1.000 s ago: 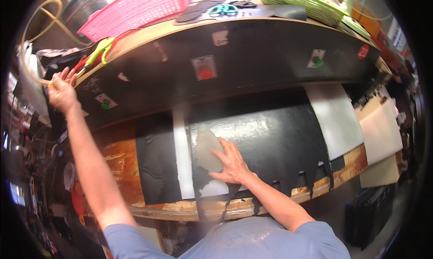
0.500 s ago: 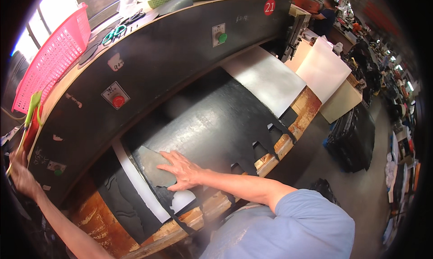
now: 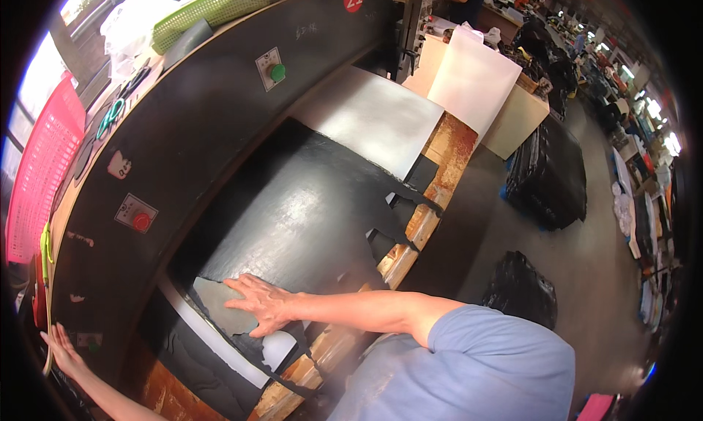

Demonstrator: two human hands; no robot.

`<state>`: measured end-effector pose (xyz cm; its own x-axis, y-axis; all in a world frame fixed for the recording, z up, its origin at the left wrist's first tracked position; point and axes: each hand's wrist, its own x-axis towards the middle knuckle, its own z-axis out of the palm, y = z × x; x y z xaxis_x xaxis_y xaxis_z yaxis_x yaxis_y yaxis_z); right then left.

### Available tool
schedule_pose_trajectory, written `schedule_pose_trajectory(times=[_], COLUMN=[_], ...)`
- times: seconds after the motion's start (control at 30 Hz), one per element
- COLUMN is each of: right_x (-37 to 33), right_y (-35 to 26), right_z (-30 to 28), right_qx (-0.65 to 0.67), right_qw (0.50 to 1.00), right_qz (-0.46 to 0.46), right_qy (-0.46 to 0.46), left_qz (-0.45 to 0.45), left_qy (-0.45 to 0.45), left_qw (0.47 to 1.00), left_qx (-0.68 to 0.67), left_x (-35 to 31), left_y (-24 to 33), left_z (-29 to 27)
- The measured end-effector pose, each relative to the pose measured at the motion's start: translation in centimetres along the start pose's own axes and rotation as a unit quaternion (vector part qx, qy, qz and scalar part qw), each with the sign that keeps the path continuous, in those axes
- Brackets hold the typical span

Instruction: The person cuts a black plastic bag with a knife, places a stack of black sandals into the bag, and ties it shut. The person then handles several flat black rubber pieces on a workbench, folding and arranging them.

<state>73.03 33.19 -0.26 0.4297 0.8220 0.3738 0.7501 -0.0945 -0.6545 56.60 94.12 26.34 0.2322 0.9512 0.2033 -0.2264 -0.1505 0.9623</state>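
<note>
My right hand [image 3: 260,304] rests with fingers spread on a large black sheet [image 3: 293,208], which looks like leather or rubber. Its fingertips overlap a small grey flat piece [image 3: 220,304] lying on that sheet. Cut-out notches run along the sheet's near edge, and a white patch [image 3: 278,348] shows through one beside my wrist. At the far left, my left hand [image 3: 64,353] is open, fingers extended, by the end of a long black machine panel [image 3: 198,120]. A green button [image 3: 91,343] sits close to those fingers; whether they touch it cannot be made out.
The panel carries a red button [image 3: 140,221] and another green button [image 3: 276,72]. Pink [image 3: 45,172] and green [image 3: 212,10] baskets and teal-handled scissors [image 3: 110,118] lie on top. Worn wooden board [image 3: 450,153] edges the sheets. Black wrapped bundles [image 3: 548,172] stand on the floor at right.
My left hand has moved down from beside the yellow-green strip to near the lower green button. My right hand stays on the grey piece. The view has turned, shifting the panel leftward.
</note>
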Motion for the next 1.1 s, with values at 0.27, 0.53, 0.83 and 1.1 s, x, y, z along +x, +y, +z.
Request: schedule_pose_trajectory(times=[0.27,0.53,0.83,1.1], right_x=[1.2,-9.6,-19.7,-17.8], right_y=[0.2,12.8,47.1,60.8], right_z=[-0.8,-23.5,-60.5,-70.9], right_qx=[0.024,0.239,0.085,0.104], right_qw=[0.997,0.960,0.769,0.756], right_qz=[0.020,0.030,0.227,0.330], right_qy=[-0.076,0.139,0.591,0.556], left_qz=[0.118,0.154,0.184,0.226], left_qy=[-0.401,-0.299,-0.345,-0.350], left_qw=[0.860,0.769,0.620,0.641], left_qx=[0.294,0.543,0.680,0.644], left_x=[-40.2,-54.0,-67.0,-66.3], left_y=[-10.7,-16.0,-22.7,-22.8], left_z=[15.8,26.5,44.9,44.4])
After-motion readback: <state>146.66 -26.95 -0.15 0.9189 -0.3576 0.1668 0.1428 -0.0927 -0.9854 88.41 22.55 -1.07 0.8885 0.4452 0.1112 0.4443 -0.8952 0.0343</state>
